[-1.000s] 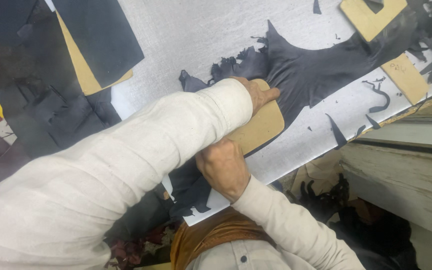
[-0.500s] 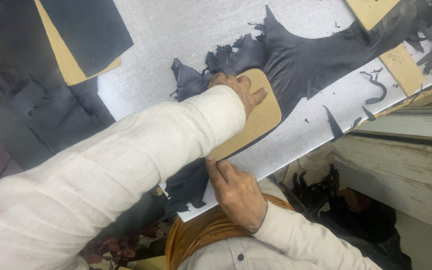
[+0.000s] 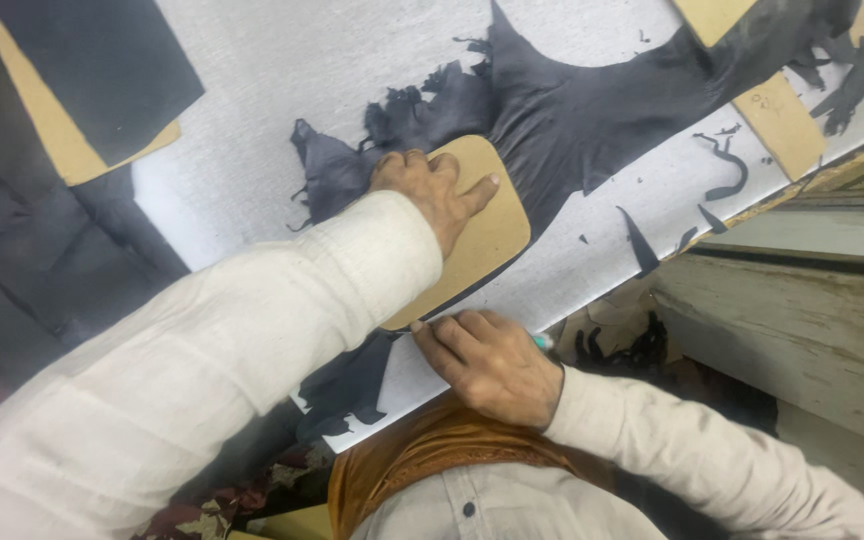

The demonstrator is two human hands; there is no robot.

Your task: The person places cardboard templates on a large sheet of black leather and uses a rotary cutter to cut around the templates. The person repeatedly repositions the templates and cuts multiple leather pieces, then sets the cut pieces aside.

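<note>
Tan card template (image 3: pixel 482 235) pressed flat on dark leather (image 3: pixel 592 120) by left hand (image 3: pixel 432 190), fingers spread, so shifting is prevented. Right hand (image 3: pixel 492 362) clenched on small tool at template's near edge, on bench (image 3: pixel 282 70).

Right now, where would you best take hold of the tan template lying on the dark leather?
Probably at the tan template's rounded far-right corner, coming from the right: it lies flat, the left hand presses its upper end, and the right hand works its lower edge.

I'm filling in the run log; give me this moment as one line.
left hand: pressing tan template flat on dark leather | right hand: at template's near edge, gripping a small tool, mostly hidden | surface: grey cutting board
</note>
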